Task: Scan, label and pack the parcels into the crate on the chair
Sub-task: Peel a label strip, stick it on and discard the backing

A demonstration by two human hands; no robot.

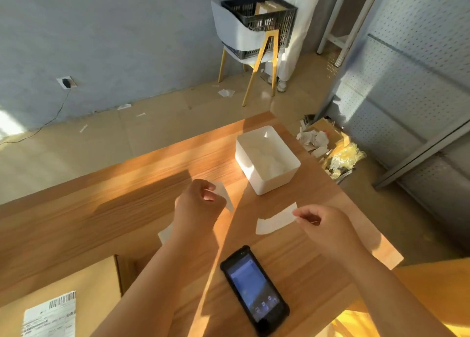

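Label strip [276, 221] pinched by right hand [324, 226] points leftward.

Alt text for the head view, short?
Over a wooden table, the left hand pinches one white slip and the right hand pinches a second slip. A black handheld scanner lies screen-up, a white bin beyond it. A labelled parcel sits at bottom left; the black crate rests on a chair across the room.
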